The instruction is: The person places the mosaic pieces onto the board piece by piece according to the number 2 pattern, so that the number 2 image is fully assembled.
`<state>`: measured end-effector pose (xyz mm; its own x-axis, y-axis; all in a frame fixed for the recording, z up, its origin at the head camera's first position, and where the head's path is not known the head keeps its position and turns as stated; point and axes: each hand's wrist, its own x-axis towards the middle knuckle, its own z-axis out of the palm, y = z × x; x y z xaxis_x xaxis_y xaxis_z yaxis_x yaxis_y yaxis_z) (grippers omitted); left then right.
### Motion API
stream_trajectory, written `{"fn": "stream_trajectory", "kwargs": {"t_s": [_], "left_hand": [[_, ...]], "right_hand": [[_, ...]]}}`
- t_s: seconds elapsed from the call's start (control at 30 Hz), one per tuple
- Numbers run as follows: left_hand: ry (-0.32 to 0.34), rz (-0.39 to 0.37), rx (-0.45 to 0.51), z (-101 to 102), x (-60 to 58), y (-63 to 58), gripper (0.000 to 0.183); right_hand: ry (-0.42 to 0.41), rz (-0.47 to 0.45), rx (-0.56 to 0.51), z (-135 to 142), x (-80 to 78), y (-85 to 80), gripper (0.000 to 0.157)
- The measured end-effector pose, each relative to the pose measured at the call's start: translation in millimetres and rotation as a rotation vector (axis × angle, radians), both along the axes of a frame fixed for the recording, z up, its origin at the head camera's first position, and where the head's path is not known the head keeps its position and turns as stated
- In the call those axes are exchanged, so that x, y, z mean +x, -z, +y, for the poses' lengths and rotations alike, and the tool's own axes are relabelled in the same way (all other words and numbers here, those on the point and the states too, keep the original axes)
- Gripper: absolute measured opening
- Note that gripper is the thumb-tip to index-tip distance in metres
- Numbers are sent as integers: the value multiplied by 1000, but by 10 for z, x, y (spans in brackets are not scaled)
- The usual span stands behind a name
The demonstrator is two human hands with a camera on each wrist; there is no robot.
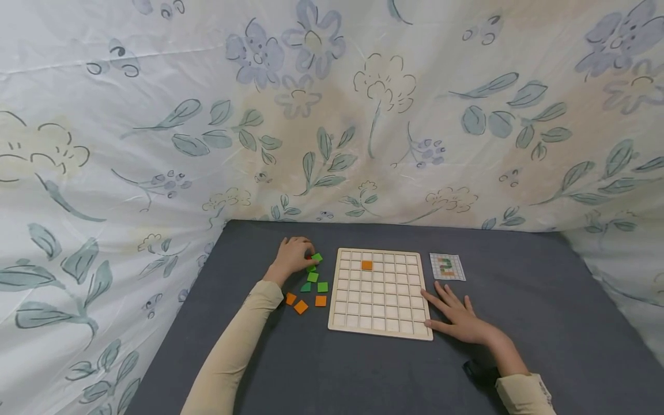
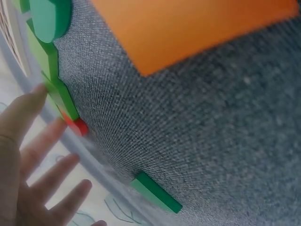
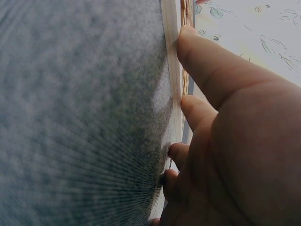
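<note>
Left hand (image 1: pixel 294 255), left of centre in the head view, has thumb and forefinger at the green tiles (image 1: pixel 313 277) and a red piece (image 2: pixel 79 127); whether it grips one I cannot tell. Three orange tiles (image 1: pixel 301 307) lie below it. At lower centre sits the grid board (image 1: pixel 378 300), an orange square (image 1: pixel 366 265) near its top edge. Further right, below a patterned card (image 1: pixel 448 267), the right hand (image 1: pixel 459 317), unclenched, fingers spread, touches the board's right rim.
</note>
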<state>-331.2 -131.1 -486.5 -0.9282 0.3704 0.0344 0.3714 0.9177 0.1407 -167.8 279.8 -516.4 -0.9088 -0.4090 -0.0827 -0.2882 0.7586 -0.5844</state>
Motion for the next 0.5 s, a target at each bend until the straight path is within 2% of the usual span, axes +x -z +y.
{"fn": "stream_trajectory", "kwargs": {"t_s": [0.33, 0.5], "left_hand": [[-12, -17, -14, 39, -39, 46, 26], [7, -12, -14, 55, -41, 50, 26]], "right_hand": [[1, -2, -6, 2, 5, -24, 71], [2, -6, -1, 9, -3, 2, 71]]}}
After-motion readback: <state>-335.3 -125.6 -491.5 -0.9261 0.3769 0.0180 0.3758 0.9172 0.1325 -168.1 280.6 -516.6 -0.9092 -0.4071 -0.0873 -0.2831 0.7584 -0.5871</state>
